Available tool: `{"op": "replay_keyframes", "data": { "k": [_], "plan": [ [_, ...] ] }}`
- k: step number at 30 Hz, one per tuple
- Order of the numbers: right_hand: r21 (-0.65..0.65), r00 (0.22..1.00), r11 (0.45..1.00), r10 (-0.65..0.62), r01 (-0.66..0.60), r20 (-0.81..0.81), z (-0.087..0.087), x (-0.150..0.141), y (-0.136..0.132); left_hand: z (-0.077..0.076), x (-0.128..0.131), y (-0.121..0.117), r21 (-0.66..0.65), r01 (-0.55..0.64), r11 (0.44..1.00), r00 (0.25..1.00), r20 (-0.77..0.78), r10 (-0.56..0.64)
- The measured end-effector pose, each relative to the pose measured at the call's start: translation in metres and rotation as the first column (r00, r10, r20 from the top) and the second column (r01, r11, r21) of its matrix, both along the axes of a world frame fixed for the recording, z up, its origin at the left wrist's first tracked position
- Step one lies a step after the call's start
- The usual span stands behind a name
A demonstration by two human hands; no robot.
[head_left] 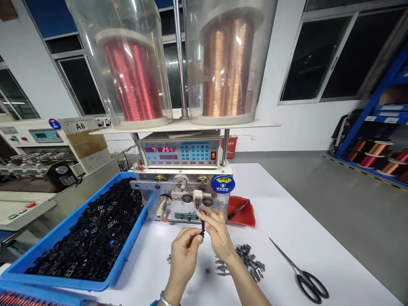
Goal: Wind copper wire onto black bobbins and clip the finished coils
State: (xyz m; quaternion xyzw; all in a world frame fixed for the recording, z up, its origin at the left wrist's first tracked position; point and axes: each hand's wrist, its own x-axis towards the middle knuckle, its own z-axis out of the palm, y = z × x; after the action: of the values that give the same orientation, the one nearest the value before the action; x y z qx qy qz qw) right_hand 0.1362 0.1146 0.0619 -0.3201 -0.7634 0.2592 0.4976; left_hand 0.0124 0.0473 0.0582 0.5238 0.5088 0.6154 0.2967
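My left hand (185, 251) is closed in a pinch on a small dark plastic part (203, 228), held upright just in front of the winding machine (182, 193). On the other side of the part, my right hand (218, 233) has its fingers stretched out towards the machine's spindle head (197, 199). Its fingertips are close to the top of the part; whether they touch it I cannot make out. Any wire between hands and machine is too fine to see. Several grey small parts (247, 259) lie in a heap beside my right forearm.
A blue tray (123, 259) full of black plastic pieces stands at the left. Black-handled scissors (301, 272) lie at the right. Behind my right hand is a red bin (251, 217) with a black tool. Above, clear covers enclose a red wire spool (134, 80) and a copper one (228, 68).
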Motion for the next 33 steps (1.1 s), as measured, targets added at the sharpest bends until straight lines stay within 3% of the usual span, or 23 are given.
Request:
{"op": "replay_keyframes", "data": {
  "k": [4, 6, 8, 11, 15, 19, 22, 26, 29, 33],
  "plan": [
    [0.046, 0.995, 0.997, 0.062, -0.066, 0.076, 0.014, 0.003, 0.003, 0.004, 0.007, 0.005, 0.034, -0.108, 0.994, 0.993, -0.043, 0.109],
    [0.057, 0.997, 0.997, 0.054, -0.057, 0.059, 0.014, 0.007, 0.001, 0.003, 0.008, 0.012, -0.014, -0.133, 0.991, 0.989, 0.07, 0.134],
    [0.046, 0.999, 0.998, -0.048, 0.048, 0.0, 0.007, 0.013, -0.007, 0.0, 0.008, 0.02, -0.087, -0.098, 0.991, 0.971, 0.209, 0.115],
    [0.038, 0.973, 0.975, -0.221, 0.219, 0.062, -0.018, 0.022, -0.028, -0.002, 0.008, 0.026, -0.131, -0.027, 0.991, 0.943, 0.324, 0.069],
    [0.131, 0.879, 0.976, -0.212, 0.172, 0.427, -0.063, 0.024, -0.059, -0.005, 0.008, 0.029, -0.131, 0.014, 0.991, 0.895, 0.443, 0.045],
    [0.204, 0.792, 0.961, -0.271, 0.188, 0.548, -0.089, 0.019, -0.069, -0.007, 0.009, 0.033, -0.101, 0.019, 0.995, 0.838, 0.544, 0.039],
    [0.155, 0.851, 0.974, -0.222, 0.167, 0.475, -0.081, 0.014, -0.066, -0.006, 0.007, 0.036, -0.077, 0.069, 0.995, 0.823, 0.568, -0.013],
    [0.139, 0.953, 0.955, -0.277, 0.26, 0.122, -0.047, 0.0, -0.057, -0.008, 0.004, 0.039, -0.058, 0.157, 0.986, 0.805, 0.586, -0.094],
    [0.229, 0.928, 0.899, -0.361, 0.373, -0.097, -0.022, -0.014, -0.051, -0.013, 0.005, 0.04, -0.034, 0.185, 0.982, 0.772, 0.623, -0.124],
    [0.272, 0.895, 0.852, -0.425, 0.447, -0.139, -0.006, -0.025, -0.048, -0.017, 0.007, 0.041, -0.039, 0.208, 0.977, 0.752, 0.646, -0.134]
  ]
}}
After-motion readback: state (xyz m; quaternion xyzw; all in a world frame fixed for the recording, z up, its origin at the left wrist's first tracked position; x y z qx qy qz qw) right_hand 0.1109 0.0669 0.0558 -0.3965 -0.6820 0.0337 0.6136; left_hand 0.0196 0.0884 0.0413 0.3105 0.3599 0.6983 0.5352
